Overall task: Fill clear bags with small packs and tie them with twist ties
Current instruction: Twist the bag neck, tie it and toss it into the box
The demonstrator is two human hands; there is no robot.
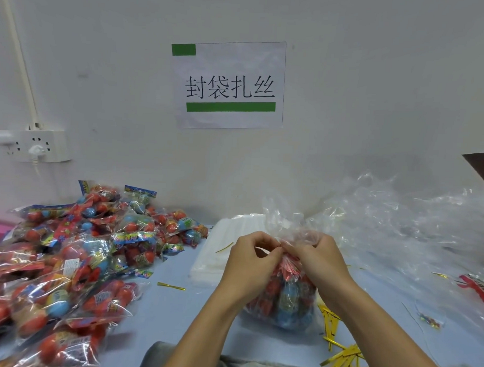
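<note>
A clear bag [286, 300] filled with red and blue small packs stands on the table in front of me. Its gathered neck [286, 223] rises between my hands. My left hand [249, 260] and my right hand [315, 260] both pinch the neck where it is bunched, fingertips meeting at the middle. Whether a twist tie is around the neck is hidden by the fingers. A pile of gold twist ties [342, 351] lies to the right of the bag near the table's front edge. Loose ties [171, 286] lie on the table to the left.
A big heap of small packs [76, 249] covers the left of the table. A flat stack of clear bags [219, 251] lies behind my left hand. Crumpled clear plastic [414, 233] fills the right. A wall with a paper sign [230, 84] and a socket [31, 145] stands behind.
</note>
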